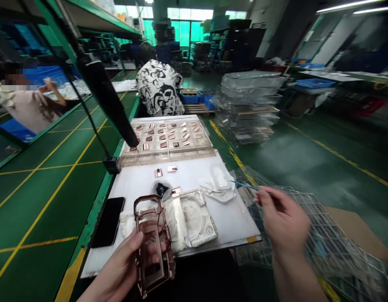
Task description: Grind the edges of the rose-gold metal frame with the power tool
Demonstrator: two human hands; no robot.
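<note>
In my left hand [126, 256] is a copper-coloured frame shaped like a rugged phone case [165, 251], tilted upright with a window in its middle; fingers show behind it. My right hand [283, 218], off the board's right side, pinches a thin blue stick [244, 184]. The stick's far tip points left towards a crumpled white cloth or bag [220, 188]. Behind the case lies a worn cream-coloured fixture [198, 218] with a round recess. Small copper-coloured plates [158, 172] lie farther back, near a black piece [162, 190] in a clear pouch or cup.
A compartment tray [168, 156] of small copper plates covers the far end of the white board [134, 167]. A black phone [108, 220] lies at left. A dark cylindrical tool [110, 94] hangs over the green conveyor's [55, 167] edge. Stacked clear trays [250, 105] and co-workers are beyond.
</note>
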